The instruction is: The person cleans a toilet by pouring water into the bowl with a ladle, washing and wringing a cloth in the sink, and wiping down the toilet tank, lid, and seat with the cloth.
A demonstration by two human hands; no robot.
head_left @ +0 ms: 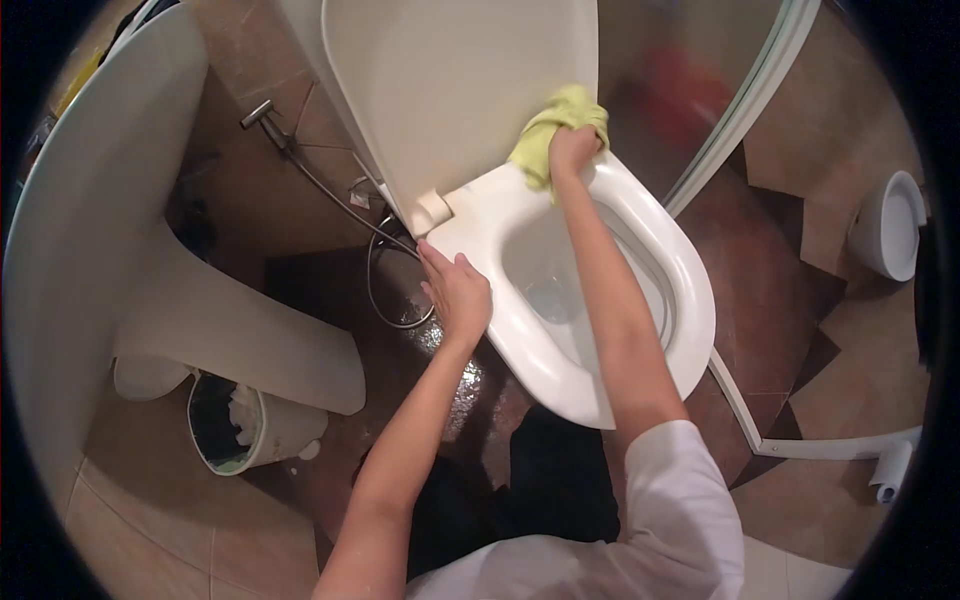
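A white toilet stands before me with its lid raised. My right hand grips a yellow-green cloth, pressed against the back right of the toilet, where the raised lid meets the rim. My left hand rests on the left edge of the toilet near the hinge, fingers stretched out and holding nothing. Water shows in the bowl. The right forearm crosses over the bowl and hides part of its inner side.
Left of the toilet, a handheld sprayer hangs with its metal hose looping down. A white pedestal sink stands far left, above a waste bin. A glass shower panel's frame rises right. The floor looks wet.
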